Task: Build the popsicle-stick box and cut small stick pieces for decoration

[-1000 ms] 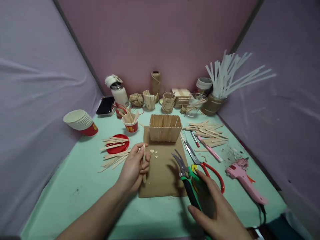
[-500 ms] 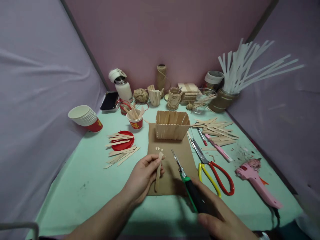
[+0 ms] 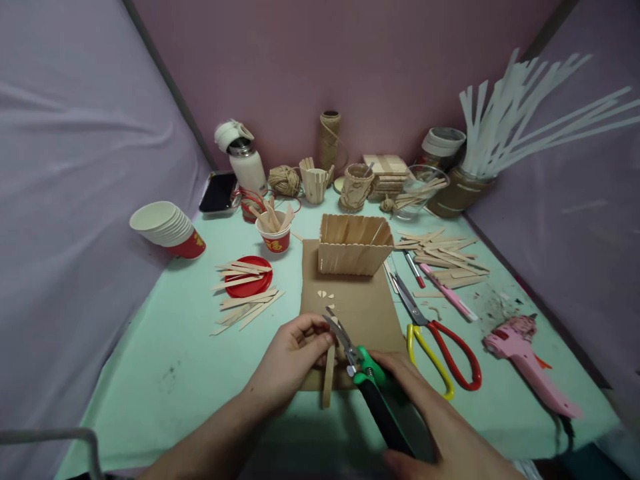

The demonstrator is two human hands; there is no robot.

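Between the thumb and fingers of my left hand (image 3: 303, 347) is a flat wooden craft stick (image 3: 329, 377), its lower end pointing toward me. My right hand (image 3: 425, 413) grips green-and-black pruning shears (image 3: 373, 387). The blades of the shears are parted around the stick's upper end, close to my left fingertips. Under both hands lies a brown cardboard sheet (image 3: 360, 313), with several small cut-off wood tips (image 3: 326, 295) on it. A rectangular box made of craft sticks (image 3: 353, 259) stands at the cardboard's far end.
Red-and-yellow-handled scissors (image 3: 425, 327), a pink pen-shaped tool (image 3: 449, 293) and a pink glue gun (image 3: 530, 363) lie on the right. Loose sticks (image 3: 445, 257) are heaped behind them. At left are a red lid (image 3: 257, 288) bearing sticks and stacked paper cups (image 3: 170, 230).
The shears have turned and come left, so their blades now meet the top of the stick. My left hand has shifted slightly right with the stick. The whole view has moved a little.
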